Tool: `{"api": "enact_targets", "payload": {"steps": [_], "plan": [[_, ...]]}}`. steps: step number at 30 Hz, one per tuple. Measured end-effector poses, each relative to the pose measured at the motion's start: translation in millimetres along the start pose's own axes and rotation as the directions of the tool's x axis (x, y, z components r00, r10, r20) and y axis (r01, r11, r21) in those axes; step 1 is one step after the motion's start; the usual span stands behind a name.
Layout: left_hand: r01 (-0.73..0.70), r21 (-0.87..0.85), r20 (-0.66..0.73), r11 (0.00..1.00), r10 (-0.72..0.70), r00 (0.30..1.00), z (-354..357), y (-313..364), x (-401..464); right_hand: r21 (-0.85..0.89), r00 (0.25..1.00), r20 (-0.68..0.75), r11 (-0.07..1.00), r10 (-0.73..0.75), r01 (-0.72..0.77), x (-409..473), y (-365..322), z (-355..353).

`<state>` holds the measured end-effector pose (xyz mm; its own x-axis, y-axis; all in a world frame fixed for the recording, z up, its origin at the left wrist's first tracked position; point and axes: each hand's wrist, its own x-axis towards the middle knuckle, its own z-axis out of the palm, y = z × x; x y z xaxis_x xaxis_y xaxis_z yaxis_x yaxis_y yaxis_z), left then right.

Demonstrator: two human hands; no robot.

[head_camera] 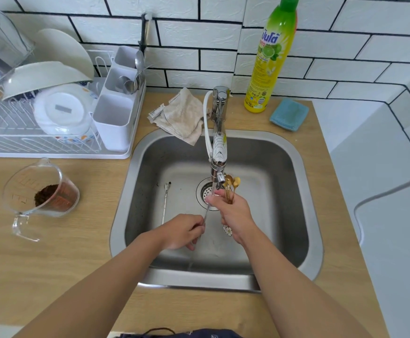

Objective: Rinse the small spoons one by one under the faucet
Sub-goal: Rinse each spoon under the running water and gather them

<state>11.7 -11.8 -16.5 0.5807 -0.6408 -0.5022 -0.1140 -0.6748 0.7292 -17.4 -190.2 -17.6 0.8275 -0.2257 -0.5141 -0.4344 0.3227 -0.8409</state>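
Observation:
Over the steel sink (294,157) the chrome faucet (219,142) runs a thin stream of water. My left hand (183,231) pinches the handle of a thin silver spoon (205,214) whose upper end reaches into the stream by my right fingertips. My right hand (235,211) is closed around a bunch of small gold spoons (232,185), bowls up, just right of the spout; a flowered handle end (227,230) sticks out below the fist. Another long silver spoon (165,201) lies on the sink floor to the left of the drain (205,190).
A dish rack (40,123) with bowls, plates and a cutlery caddy (118,106) stands at the left. A measuring jug (40,193) with dark grounds sits on the wooden counter. Behind the sink lie a beige cloth (182,115), a yellow detergent bottle (271,62) and a blue sponge (289,114).

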Motion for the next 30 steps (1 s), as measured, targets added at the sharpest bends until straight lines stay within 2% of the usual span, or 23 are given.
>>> {"api": "enact_targets", "payload": {"steps": [5, 8, 12, 15, 20, 23, 28, 30], "plan": [[0.003, 0.162, -0.045, 0.987, 0.004, 0.999, 4.9, -2.4, -1.6, -0.043, 1.000, -0.002, 0.999, -0.007, 0.007, -0.1, -0.4, -1.5], [0.088, 0.020, -0.107, 0.996, -0.086, 0.991, 9.8, -5.4, -2.1, 0.015, 0.999, 0.041, 1.000, 0.010, -0.010, -0.5, 1.2, -4.2], [0.160, -0.200, -0.240, 0.967, -0.207, 0.949, 7.9, -6.4, -2.0, 0.118, 1.000, 0.022, 0.993, 0.014, -0.017, -0.8, 4.7, -8.4], [0.181, -0.157, -0.234, 0.971, -0.214, 0.948, 6.3, -7.3, -3.6, 0.058, 1.000, 0.023, 0.998, -0.015, 0.014, -2.2, 7.5, -4.3], [0.118, -0.090, -0.257, 0.989, -0.138, 0.957, -0.8, -4.2, -5.4, -0.117, 0.994, 0.009, 0.988, -0.105, 0.106, -0.9, 7.5, 6.5], [0.114, -0.157, -0.250, 0.981, -0.151, 0.956, -3.2, -3.2, -6.5, -0.137, 0.996, 0.018, 0.987, -0.086, 0.087, -1.3, 8.9, 8.6], [0.153, -0.364, -0.201, 0.919, -0.238, 0.950, -0.6, 1.8, -6.2, 0.011, 0.997, 0.000, 0.997, -0.072, 0.072, -1.7, 15.7, 6.9], [0.154, -0.392, -0.180, 0.907, -0.239, 0.954, 1.1, 3.9, -6.3, -0.005, 0.997, -0.027, 0.998, -0.069, 0.069, -0.5, 15.8, 5.6]]}}
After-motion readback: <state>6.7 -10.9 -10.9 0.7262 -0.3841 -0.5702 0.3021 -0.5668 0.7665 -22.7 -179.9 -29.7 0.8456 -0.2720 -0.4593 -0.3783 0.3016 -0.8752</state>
